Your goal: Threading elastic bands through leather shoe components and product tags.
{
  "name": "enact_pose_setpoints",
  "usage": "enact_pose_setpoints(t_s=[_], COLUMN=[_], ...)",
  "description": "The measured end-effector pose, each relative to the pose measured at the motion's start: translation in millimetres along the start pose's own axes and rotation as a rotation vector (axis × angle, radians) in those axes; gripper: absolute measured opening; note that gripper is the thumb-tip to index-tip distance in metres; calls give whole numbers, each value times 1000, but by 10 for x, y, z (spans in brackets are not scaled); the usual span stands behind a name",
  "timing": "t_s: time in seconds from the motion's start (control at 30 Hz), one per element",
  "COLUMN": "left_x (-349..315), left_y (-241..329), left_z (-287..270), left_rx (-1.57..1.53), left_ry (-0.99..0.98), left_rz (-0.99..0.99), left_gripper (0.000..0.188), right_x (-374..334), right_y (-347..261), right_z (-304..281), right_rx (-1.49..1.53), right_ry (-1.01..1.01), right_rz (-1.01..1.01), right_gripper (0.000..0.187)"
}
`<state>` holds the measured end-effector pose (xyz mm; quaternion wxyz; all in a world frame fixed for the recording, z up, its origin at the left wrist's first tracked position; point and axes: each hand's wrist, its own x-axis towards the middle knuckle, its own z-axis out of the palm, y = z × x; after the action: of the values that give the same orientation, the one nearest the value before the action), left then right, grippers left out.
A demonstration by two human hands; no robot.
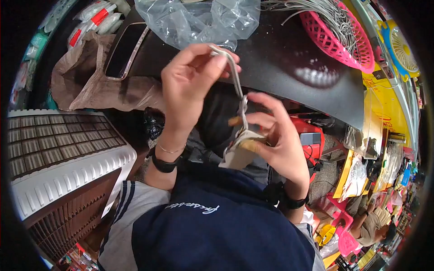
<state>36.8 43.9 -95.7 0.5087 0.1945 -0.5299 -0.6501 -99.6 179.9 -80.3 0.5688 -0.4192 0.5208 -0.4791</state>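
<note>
My left hand point(190, 83) is closed, pinching the doubled upper end of a thin grey-white cord point(236, 79) between thumb and fingers. The cord runs down, twisted, to my right hand point(280, 140). There the thumb and fingers close on a pale flat piece point(237, 158), and the cord meets its top edge. What this piece is, I cannot make out. Tan-yellow coverings show on the right thumb and one fingertip. Both hands are raised in front of my body, near the edge of a dark table point(271, 67).
On the table lie a clear plastic bag point(203, 22) and a pink basket point(316, 38) of grey cords. A phone point(124, 54) rests on brown cloth point(81, 77) at the left. Below it stands a white air cooler point(90, 158). A red object point(312, 135) sits right of my right hand.
</note>
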Motion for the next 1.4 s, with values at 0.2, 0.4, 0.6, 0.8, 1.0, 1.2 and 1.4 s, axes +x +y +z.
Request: enact_pose_setpoints(t_s=[0.2,0.4,0.6,0.8,1.0,1.2,1.4], left_x=[-9,-21,81,37,-44,1,1], left_y=[22,3,27,5,106,55,143], left_z=[20,20,-166,-58,103,147,653], left_rx=[-58,-276,-721,-759,-406,-435,19], left_ry=[-32,-101,-191,-206,-152,-120,-70], left_rz=[-73,-150,-331,-289,-266,-219,-64], left_gripper=[14,11,9,13,13,8,30], right_x=[20,137,134,163,91,-9,-414], right_y=[82,168,124,304,223,194,-8], right_z=[-36,5,34,41,-15,-165,-791], right_rx=[-138,-147,-229,-339,-294,-349,-374], right_ry=[-28,85,68,193,41,119,421], right_rz=[-113,-233,-245,-490,-385,-415,-346], right_gripper=[41,10,9,18,11,11,13])
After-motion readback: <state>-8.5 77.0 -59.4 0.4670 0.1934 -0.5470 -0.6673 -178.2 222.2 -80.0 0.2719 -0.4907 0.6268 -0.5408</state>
